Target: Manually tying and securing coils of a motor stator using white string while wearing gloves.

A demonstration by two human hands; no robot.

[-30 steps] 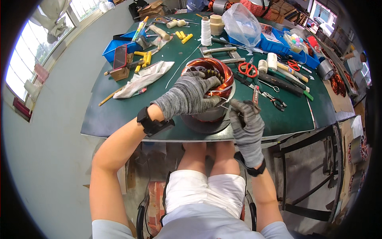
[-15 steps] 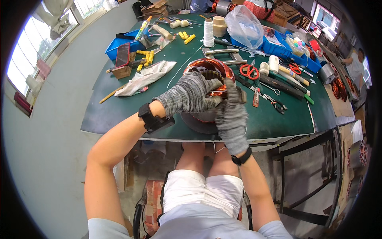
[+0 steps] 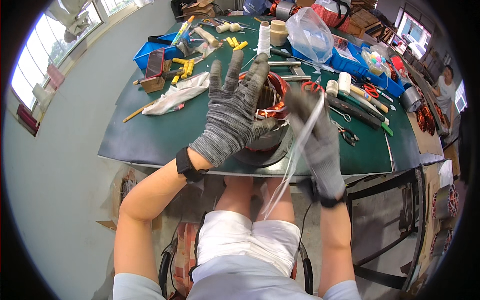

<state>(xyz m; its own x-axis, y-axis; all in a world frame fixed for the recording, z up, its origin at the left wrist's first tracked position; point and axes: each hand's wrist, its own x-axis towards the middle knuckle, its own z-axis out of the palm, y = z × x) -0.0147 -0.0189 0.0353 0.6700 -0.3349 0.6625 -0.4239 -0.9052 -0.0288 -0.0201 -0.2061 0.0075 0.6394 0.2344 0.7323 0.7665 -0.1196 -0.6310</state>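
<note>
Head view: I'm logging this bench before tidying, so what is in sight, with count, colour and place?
Motor stator: one, copper windings, table centre.
White cord: one, running from stator down past right hand.
Thread spool: one, white, far centre.
Scissors: one pair, red handles, right of stator.
Plastic bag: one, clear, far right.
Trays: blue, several, far side.
White cloth: one, left.
Table: one, green.
Left hand: grey glove, spread open over stator.
Right hand: grey glove, pulling cord.
</note>
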